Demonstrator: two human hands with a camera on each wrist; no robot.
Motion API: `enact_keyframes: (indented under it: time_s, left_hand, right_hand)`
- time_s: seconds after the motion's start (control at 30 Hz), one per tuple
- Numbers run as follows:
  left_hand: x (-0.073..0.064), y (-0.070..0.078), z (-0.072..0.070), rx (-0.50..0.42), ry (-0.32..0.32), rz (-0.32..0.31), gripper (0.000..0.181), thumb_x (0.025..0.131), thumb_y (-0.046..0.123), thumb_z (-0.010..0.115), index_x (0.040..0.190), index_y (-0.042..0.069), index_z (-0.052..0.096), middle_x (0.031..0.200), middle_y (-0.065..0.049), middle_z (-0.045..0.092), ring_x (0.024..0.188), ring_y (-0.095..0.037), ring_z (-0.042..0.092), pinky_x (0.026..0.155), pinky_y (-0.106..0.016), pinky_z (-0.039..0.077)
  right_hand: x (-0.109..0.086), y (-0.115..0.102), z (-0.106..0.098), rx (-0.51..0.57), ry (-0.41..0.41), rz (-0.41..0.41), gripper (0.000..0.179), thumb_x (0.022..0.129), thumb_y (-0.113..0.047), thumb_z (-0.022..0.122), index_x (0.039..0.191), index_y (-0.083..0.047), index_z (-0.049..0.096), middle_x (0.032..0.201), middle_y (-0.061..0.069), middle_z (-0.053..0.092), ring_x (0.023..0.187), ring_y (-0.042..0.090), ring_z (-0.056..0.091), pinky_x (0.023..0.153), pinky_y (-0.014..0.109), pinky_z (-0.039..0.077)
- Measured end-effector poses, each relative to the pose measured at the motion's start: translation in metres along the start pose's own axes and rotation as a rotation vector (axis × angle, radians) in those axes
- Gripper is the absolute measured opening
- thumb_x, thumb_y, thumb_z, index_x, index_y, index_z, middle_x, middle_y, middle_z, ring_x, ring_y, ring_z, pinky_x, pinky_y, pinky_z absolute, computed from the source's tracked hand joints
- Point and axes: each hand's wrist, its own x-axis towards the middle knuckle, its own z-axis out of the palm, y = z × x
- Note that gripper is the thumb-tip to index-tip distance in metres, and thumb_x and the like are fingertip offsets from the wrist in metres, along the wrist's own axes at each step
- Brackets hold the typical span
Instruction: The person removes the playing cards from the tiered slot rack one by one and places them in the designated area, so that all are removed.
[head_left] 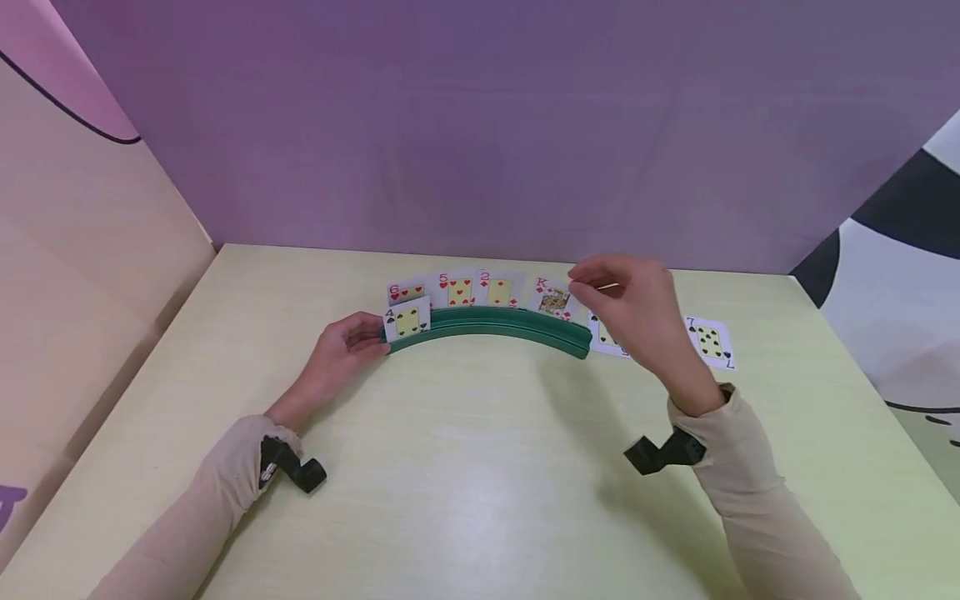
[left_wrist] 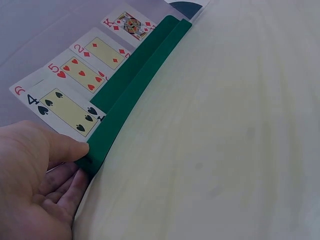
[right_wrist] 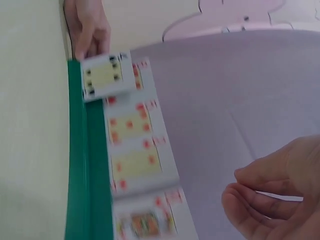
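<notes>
The fingers (head_left: 363, 323) of the left hand (head_left: 339, 353) pinch the left end of the green card holder (head_left: 487, 320), beside the four of spades (head_left: 407, 322), while those of the right hand (head_left: 637, 308) hang curled, tips close together, near the king of diamonds (head_left: 553, 298), and two cards (head_left: 710, 342) lie rightward on the surface (head_left: 465, 467).

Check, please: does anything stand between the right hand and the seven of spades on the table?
Nothing visible does. The seven of spades lies face up; another card, partly hidden by the right hand, lies flat nearer the green holder and should not block the reach.
</notes>
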Motion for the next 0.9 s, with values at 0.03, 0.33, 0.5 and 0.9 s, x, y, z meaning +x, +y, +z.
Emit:
enact_keyframes:
  time_s: [0.03, 0.33, 0.5, 0.9]
  left_hand:
    - [0.000, 0.000, 0.001, -0.006, -0.001, 0.003, 0.038, 0.092, -0.006, 0.065, 0.128, -0.008, 0.054, 0.129, -0.025, 0.058, 0.117, -0.032, 0.059, 0.092, -0.018, 0.054]
    - [0.002, 0.002, 0.004, 0.017, -0.003, 0.037, 0.037, 0.092, -0.005, 0.066, 0.127, -0.007, 0.055, 0.127, -0.023, 0.060, 0.115, -0.031, 0.060, 0.093, -0.018, 0.054]
    - [0.003, 0.003, 0.006, 0.009, 0.001, 0.036, 0.036, 0.092, -0.006, 0.066, 0.126, -0.007, 0.056, 0.127, -0.023, 0.060, 0.114, -0.032, 0.060, 0.093, -0.019, 0.054]
    - [0.005, 0.001, 0.008, 0.025, -0.008, 0.042, 0.036, 0.091, -0.005, 0.067, 0.125, -0.006, 0.057, 0.125, -0.024, 0.061, 0.114, -0.032, 0.061, 0.093, -0.021, 0.055]
  right_hand:
    - [0.001, -0.005, 0.006, 0.012, -0.010, -0.014, 0.011, 0.093, -0.007, 0.069, 0.102, -0.003, 0.074, 0.096, 0.009, 0.074, 0.084, 0.018, 0.069, 0.074, 0.011, 0.054]
    - [0.009, -0.056, 0.050, 0.142, -0.092, -0.184, 0.009, 0.092, -0.004, 0.069, 0.100, -0.006, 0.074, 0.095, 0.002, 0.073, 0.082, 0.013, 0.067, 0.079, 0.031, 0.059]
    - [0.018, -0.068, 0.068, 0.167, -0.112, -0.231, 0.009, 0.093, -0.004, 0.068, 0.100, -0.007, 0.074, 0.093, 0.001, 0.073, 0.079, 0.011, 0.066, 0.076, 0.029, 0.058]
    - [0.035, -0.051, 0.101, 0.112, -0.199, -0.175, 0.016, 0.094, -0.006, 0.068, 0.109, -0.002, 0.072, 0.103, 0.008, 0.073, 0.090, 0.017, 0.066, 0.083, 0.032, 0.058]
